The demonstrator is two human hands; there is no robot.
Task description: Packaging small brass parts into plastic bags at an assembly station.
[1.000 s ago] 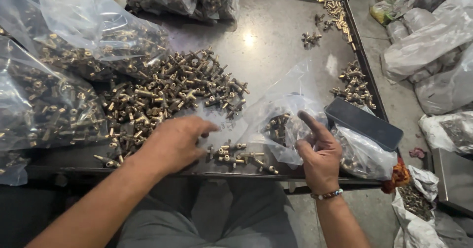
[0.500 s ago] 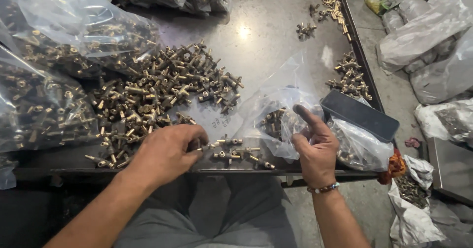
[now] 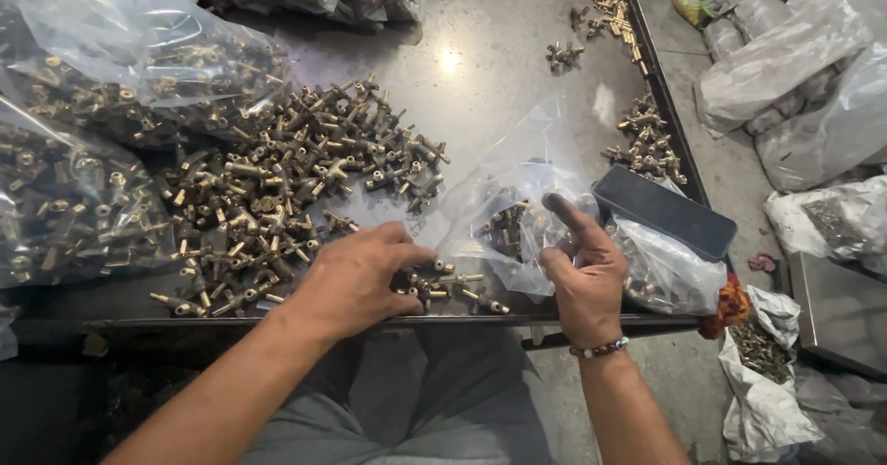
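Your left hand (image 3: 356,280) is lying fingers-down on brass fittings (image 3: 442,288) at six o'clock of the metal tray (image 3: 517,68); your right hand (image 3: 582,266) is pinching the clear bag (image 3: 517,188) — filled bags (image 3: 120,68) are sitting at ten o'clock.

Your left hand (image 3: 356,280) rests on the bench (image 3: 480,59) at 6 o'clock, over a small row of fittings (image 3: 453,289). The main fitting pile (image 3: 286,188) lies at 10 o'clock from it. Your right hand (image 3: 582,276) meets the open bag (image 3: 517,206) at 3 o'clock. A flat case (image 3: 665,211) lies right of that bag.
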